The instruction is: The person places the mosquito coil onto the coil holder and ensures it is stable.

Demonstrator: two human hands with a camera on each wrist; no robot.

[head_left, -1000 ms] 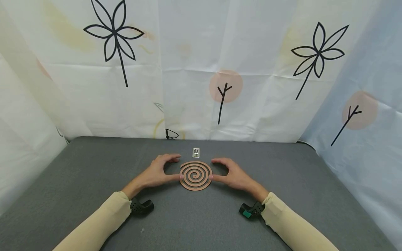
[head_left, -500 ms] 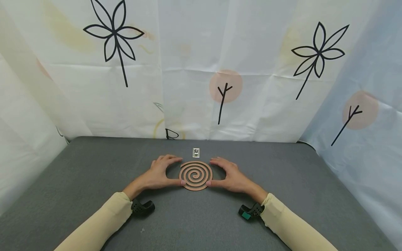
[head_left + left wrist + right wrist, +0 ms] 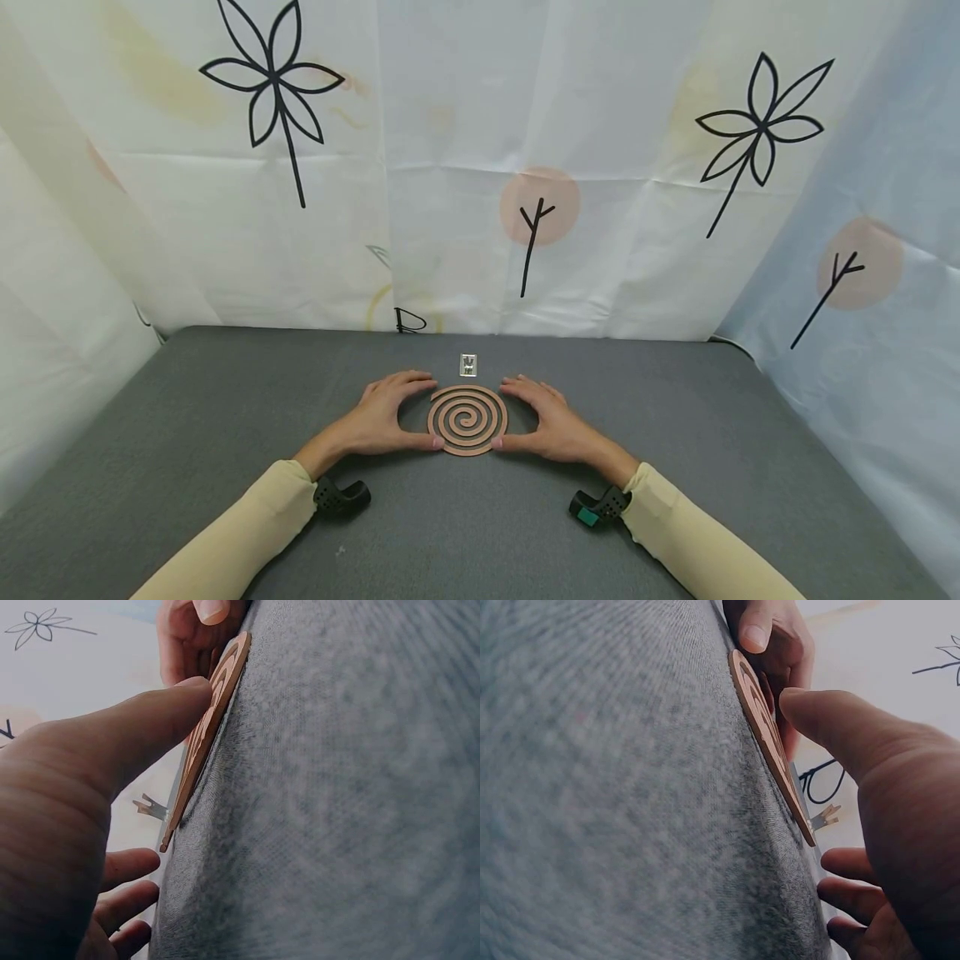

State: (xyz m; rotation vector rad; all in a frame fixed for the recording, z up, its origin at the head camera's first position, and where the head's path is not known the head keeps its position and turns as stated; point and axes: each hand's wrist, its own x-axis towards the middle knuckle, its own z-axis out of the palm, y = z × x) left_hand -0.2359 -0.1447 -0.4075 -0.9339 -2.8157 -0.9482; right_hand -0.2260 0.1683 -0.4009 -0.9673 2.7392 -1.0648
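A brown mosquito coil (image 3: 467, 421) lies flat on the grey table, its spiral rings whole. My left hand (image 3: 380, 417) curves around its left side, with the thumb at the near left edge and the fingers by the far left edge. My right hand (image 3: 553, 421) mirrors it on the right. In the left wrist view the thumb overlaps the coil (image 3: 198, 746), and the other fingers stay apart from it. The right wrist view has the thumb above the coil (image 3: 763, 735); whether either thumb touches is unclear. Just behind sits a small metal coil stand (image 3: 468, 365).
The grey cloth-covered table (image 3: 465, 533) reaches back to a white patterned curtain (image 3: 450, 250). More curtain hangs at both sides. A dark wrist strap (image 3: 341, 497) is on the left wrist, and another strap (image 3: 600, 505) is on the right.
Both thumbs have slid slightly nearer along the coil's edge, and the hands have drawn in a little closer around it. The coil and the stand stay in place.
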